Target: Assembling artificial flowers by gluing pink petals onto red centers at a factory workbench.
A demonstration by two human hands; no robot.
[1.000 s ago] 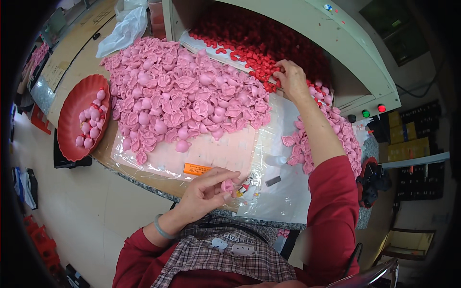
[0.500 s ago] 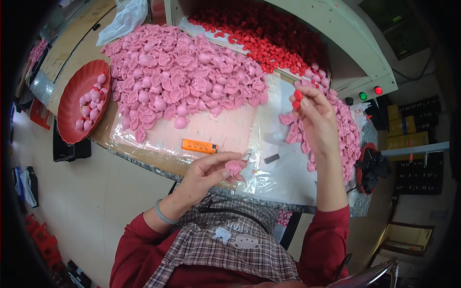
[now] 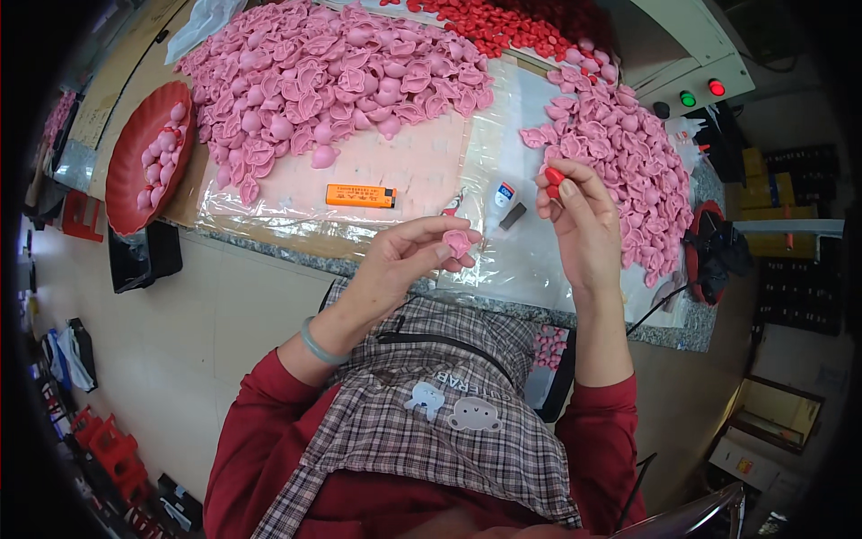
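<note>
Between the thumb and fingers of my left hand [image 3: 395, 260] is a pink cup-shaped flower piece [image 3: 457, 243] with wavy edges, held above the table's front edge. My right hand [image 3: 585, 225], a short way to the right, pinches glossy red rounded pieces [image 3: 555, 177] at its fingertips; how many is partly hidden by the fingers. The two hands are apart. Close beyond my left hand lie a small white and blue bottle [image 3: 505, 193] and a dark grey block [image 3: 513, 216]. An orange lighter [image 3: 361, 196] rests farther left.
A large heap of pink pieces [image 3: 332, 76] covers the back left; another pink heap [image 3: 628, 171] spreads at the right. Red pieces [image 3: 512, 31] lie at the back beside a pale machine housing [image 3: 687, 54]. A red scalloped bowl [image 3: 126, 180] with pink balls stands at far left.
The view has tilted, so the table sits higher in it. My right hand has come back from beside the red pieces toward me, nearer my left hand. The left keeps its flower piece.
</note>
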